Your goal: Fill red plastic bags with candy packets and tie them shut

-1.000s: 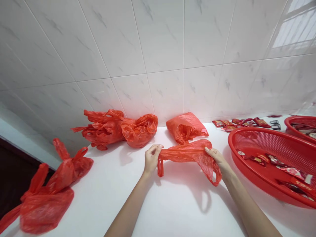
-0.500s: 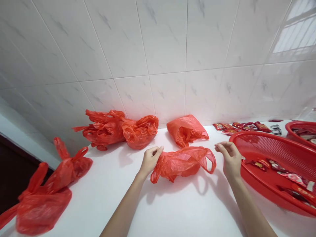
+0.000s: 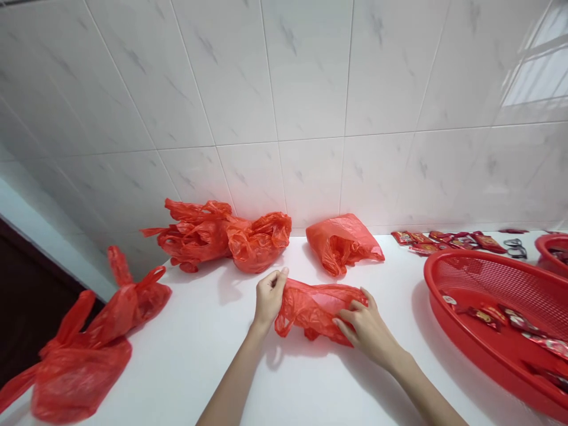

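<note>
head view: the left hand [image 3: 268, 299] has its fingers [image 3: 278, 276] curled closed on one end of a red plastic carrier bag [image 3: 316, 310], which lies on the white surface [image 3: 199, 367]. the right hand [image 3: 366, 332] has its fingers [image 3: 352, 310] spread over the other end, touching it, though any grip is hard to tell. more crumpled red bags [image 3: 341, 244] lie beyond, and a red mesh basket [image 3: 470, 257] holding snack packets [image 3: 479, 315] sits to the right.

The white counter [image 3: 190, 378] carries red plastic bags [image 3: 199, 236] from nine to twelve o'clock, red packets [image 3: 448, 241] at two, and a red mesh basket [image 3: 483, 278] at three.
</note>
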`<action>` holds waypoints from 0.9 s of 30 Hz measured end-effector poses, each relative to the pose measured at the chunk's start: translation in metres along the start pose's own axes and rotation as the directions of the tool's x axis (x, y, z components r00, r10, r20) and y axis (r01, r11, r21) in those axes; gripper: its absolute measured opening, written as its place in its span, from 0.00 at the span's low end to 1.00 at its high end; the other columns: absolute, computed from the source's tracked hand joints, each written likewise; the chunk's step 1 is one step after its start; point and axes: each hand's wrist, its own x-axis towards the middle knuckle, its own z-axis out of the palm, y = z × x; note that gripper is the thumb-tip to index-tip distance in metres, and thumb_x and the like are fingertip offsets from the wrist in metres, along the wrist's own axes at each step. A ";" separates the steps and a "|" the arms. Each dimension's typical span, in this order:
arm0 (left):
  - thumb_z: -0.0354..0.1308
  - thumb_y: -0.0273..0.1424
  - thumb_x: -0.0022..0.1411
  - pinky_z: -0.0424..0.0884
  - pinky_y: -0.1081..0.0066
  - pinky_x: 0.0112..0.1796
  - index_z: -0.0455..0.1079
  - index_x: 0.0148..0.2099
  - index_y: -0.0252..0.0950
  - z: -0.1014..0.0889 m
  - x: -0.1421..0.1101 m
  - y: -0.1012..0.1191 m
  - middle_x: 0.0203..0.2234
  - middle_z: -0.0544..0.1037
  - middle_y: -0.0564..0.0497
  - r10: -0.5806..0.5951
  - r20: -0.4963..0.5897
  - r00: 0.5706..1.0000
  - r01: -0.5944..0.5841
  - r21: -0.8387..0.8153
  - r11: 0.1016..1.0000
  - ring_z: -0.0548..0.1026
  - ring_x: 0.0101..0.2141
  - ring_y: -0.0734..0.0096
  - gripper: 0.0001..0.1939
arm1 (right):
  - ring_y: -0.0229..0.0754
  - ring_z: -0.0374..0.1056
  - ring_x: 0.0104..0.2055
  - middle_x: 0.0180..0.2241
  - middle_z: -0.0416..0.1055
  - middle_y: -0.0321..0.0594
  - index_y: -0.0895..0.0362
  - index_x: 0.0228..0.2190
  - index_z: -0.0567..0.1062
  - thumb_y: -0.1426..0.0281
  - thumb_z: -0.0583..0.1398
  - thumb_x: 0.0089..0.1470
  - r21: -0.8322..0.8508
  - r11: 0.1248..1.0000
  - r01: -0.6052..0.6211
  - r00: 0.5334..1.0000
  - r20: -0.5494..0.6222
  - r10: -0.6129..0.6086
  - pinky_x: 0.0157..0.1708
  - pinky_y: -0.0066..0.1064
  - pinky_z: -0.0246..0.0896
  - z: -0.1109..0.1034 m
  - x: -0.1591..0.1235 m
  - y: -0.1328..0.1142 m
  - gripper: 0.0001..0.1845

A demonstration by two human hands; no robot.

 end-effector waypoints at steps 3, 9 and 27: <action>0.56 0.55 0.58 0.54 0.73 0.25 0.49 0.22 0.40 -0.013 0.006 -0.003 0.18 0.51 0.59 0.009 -0.118 0.993 -0.007 0.015 1.000 0.52 0.22 0.76 0.30 | 0.50 0.74 0.37 0.27 0.78 0.41 0.55 0.31 0.80 0.64 0.64 0.59 -0.102 0.988 -0.115 0.988 0.093 0.125 0.66 0.64 0.37 0.000 0.003 -0.002 0.09; 0.58 0.49 0.59 0.67 0.71 0.32 0.66 0.28 0.38 -0.021 0.007 0.006 0.23 0.71 0.53 0.167 -0.237 0.957 -0.133 0.152 0.979 0.69 0.27 0.70 0.20 | 0.62 0.74 0.47 0.38 0.81 0.53 0.62 0.58 0.72 0.59 0.72 0.46 -0.183 0.958 -0.222 0.962 0.121 0.246 0.65 0.69 0.27 0.009 0.006 -0.005 0.41; 0.48 0.34 0.69 0.66 0.60 0.43 0.74 0.27 0.35 0.022 -0.027 -0.004 0.33 0.81 0.40 -0.269 0.432 0.861 -0.176 0.748 0.640 0.77 0.41 0.53 0.20 | 0.55 0.76 0.43 0.37 0.79 0.52 0.59 0.27 0.76 0.58 0.52 0.69 -0.114 0.964 -0.241 0.968 0.047 0.247 0.52 0.51 0.54 0.013 0.007 0.000 0.24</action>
